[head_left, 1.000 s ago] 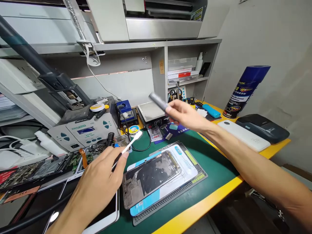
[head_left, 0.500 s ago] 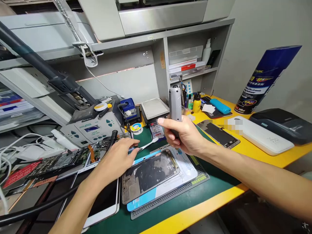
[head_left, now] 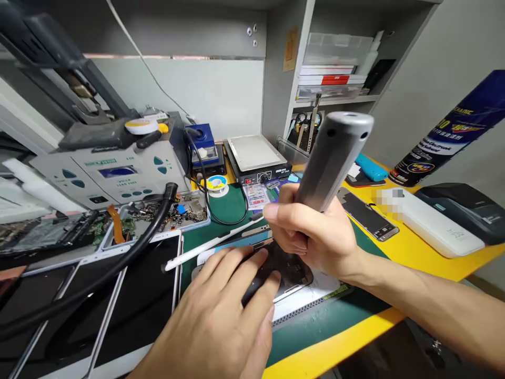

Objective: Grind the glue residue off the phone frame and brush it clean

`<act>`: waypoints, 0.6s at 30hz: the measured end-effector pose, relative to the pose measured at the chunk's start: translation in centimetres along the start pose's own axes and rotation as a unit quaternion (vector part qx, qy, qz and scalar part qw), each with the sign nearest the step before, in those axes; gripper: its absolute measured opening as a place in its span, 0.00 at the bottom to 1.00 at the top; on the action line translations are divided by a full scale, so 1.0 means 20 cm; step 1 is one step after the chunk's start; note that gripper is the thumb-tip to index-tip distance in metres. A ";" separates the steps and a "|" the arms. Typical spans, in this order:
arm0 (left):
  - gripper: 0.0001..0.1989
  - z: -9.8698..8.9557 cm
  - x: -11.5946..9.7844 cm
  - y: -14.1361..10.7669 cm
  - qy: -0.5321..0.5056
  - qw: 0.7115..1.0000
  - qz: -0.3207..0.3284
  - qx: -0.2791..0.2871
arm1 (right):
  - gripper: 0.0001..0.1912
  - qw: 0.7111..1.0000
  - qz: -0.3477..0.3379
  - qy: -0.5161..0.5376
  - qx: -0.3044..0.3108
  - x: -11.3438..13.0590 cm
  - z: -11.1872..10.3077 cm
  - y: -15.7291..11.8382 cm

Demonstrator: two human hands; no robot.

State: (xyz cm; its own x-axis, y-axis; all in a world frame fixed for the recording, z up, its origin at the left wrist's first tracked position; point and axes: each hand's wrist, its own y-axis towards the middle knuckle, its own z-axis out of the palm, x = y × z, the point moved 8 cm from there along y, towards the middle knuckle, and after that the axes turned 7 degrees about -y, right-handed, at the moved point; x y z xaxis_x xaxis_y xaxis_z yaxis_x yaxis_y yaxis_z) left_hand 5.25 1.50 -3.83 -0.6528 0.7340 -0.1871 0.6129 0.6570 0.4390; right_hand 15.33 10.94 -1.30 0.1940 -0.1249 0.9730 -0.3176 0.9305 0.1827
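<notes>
My right hand (head_left: 311, 226) is wrapped round a grey cylindrical tool (head_left: 333, 158) that stands nearly upright over a dark phone panel (head_left: 292, 271). The tool's lower end is hidden behind my fingers. My left hand (head_left: 232, 295) lies with fingers spread on the left part of that panel. Under the panel is a blue and white sheet (head_left: 323, 289) on a grey perforated plate. A white stick with dark tips (head_left: 197, 252) rests just beyond my left hand.
A rework station (head_left: 118, 173) with a black hose stands at the left, behind several phone screens (head_left: 138, 295). A heating plate (head_left: 256, 152) is at the back. At the right are a phone part (head_left: 366, 216), a white power bank (head_left: 434, 223) and a spray can (head_left: 445, 131).
The view has moved closer and lower. My left hand has come from beside the white stick onto the panel. My right hand, still round the grey tool, has tilted it and is now over the panel.
</notes>
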 end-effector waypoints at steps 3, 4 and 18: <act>0.19 0.04 -0.01 -0.01 0.002 1.000 -0.001 0.011 | 0.21 0.999 0.011 -0.039 -0.012 0.01 0.00 -0.01; 0.19 0.05 -0.02 -0.01 0.003 1.000 0.003 0.014 | 0.20 0.999 0.014 -0.050 -0.014 0.01 0.00 -0.01; 0.21 0.06 -0.07 -0.03 0.093 0.994 0.057 -0.016 | 0.16 0.995 0.060 -0.076 -0.032 0.02 0.00 -0.03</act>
State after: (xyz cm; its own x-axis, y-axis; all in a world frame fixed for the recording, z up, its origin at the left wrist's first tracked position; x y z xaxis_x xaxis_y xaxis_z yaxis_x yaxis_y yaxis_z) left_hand 6.30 0.36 -4.97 -0.6525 0.7572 0.0295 0.6752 0.5633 0.4763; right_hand 15.63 10.33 -0.95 0.0149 -0.0575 0.9982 -0.2697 0.9611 0.0594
